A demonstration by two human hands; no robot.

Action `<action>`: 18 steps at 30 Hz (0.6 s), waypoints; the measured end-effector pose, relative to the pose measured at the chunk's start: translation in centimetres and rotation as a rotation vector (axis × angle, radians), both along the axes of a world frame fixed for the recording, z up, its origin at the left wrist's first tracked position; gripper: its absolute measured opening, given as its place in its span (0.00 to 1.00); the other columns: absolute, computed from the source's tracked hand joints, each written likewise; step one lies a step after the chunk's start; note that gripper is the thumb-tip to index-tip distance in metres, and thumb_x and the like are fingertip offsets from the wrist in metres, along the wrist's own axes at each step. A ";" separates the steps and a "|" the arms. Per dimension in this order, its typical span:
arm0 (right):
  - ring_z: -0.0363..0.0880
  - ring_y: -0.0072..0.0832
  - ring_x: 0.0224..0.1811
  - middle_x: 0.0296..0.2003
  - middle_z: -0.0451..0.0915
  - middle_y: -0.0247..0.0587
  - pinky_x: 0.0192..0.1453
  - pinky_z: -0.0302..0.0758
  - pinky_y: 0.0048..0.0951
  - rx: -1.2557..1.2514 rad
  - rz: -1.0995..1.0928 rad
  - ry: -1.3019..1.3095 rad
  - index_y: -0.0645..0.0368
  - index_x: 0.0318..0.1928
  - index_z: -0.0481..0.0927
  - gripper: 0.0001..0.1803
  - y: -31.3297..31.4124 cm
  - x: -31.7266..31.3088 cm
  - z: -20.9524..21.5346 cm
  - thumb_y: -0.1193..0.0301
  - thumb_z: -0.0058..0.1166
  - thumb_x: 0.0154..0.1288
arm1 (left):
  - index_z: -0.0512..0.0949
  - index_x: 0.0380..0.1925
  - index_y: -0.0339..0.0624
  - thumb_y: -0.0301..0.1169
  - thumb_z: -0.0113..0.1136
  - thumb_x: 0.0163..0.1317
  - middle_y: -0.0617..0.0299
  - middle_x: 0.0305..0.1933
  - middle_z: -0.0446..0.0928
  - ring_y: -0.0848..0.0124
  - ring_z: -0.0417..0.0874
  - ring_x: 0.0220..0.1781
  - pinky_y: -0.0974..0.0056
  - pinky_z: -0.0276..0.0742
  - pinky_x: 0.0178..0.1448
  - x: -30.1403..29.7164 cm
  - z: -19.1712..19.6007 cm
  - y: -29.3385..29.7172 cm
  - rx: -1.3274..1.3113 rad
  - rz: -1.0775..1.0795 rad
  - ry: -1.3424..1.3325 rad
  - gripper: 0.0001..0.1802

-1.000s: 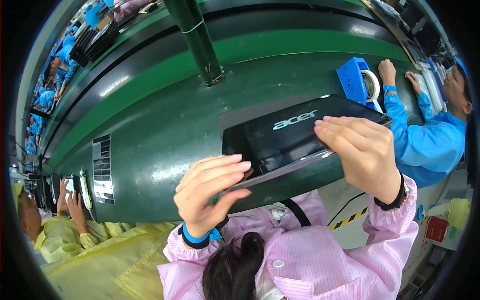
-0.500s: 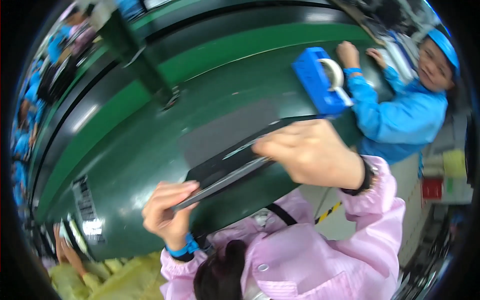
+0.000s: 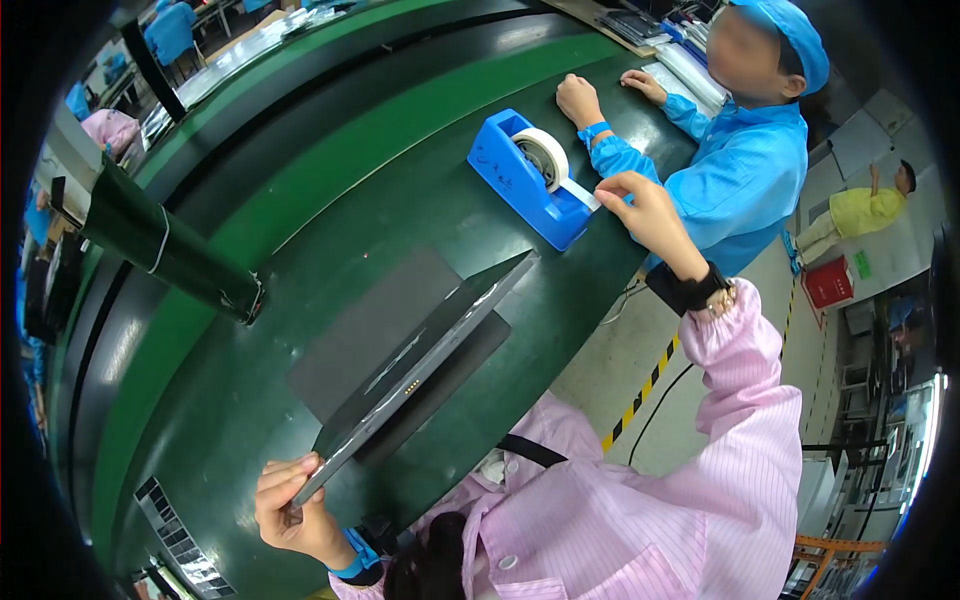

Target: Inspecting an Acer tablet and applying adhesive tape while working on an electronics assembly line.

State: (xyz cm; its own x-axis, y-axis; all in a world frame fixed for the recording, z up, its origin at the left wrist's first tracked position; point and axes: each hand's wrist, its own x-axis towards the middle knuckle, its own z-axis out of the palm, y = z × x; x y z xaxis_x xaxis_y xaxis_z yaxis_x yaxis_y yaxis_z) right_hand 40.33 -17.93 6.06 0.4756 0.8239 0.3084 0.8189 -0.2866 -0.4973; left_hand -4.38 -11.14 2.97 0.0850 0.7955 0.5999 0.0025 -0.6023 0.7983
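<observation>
My left hand (image 3: pixel 295 500) grips the near left corner of a thin dark tablet (image 3: pixel 430 365), thumb on top. The tablet is tilted up on edge above the bench, and a short row of gold contacts shows along its edge. My right hand (image 3: pixel 645 215) is stretched out to a blue tape dispenser (image 3: pixel 500 180). Its thumb and forefinger are pinched on the loose end of the white tape (image 3: pixel 580 192) at the dispenser's front. The tape runs back to the roll (image 3: pixel 541 158) seated in the dispenser.
Beneath the tablet a dark grey mat (image 3: pixel 365 325) lies on the green bench (image 3: pixel 330 250). A green post (image 3: pixel 175 245) rises at the left. A co-worker in blue (image 3: pixel 740 180) rests both arms at the far right. A strip of labels (image 3: pixel 180 535) lies near left.
My right hand has left the tablet and moved right to the tape end. The left hand still holds the tablet, now tilted more steeply. The whole view has shifted.
</observation>
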 end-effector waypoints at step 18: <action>0.68 0.15 0.25 0.23 0.73 0.26 0.27 0.61 0.18 -0.193 -0.175 0.578 0.57 0.34 0.78 0.07 2.6 1.8 0.8 0.68 0.56 0.56 | 0.72 0.27 0.34 0.29 0.65 0.52 0.51 0.29 0.77 0.65 0.77 0.34 0.66 0.72 0.41 -0.4 0.4 -0.2 -0.086 -0.020 0.012 0.12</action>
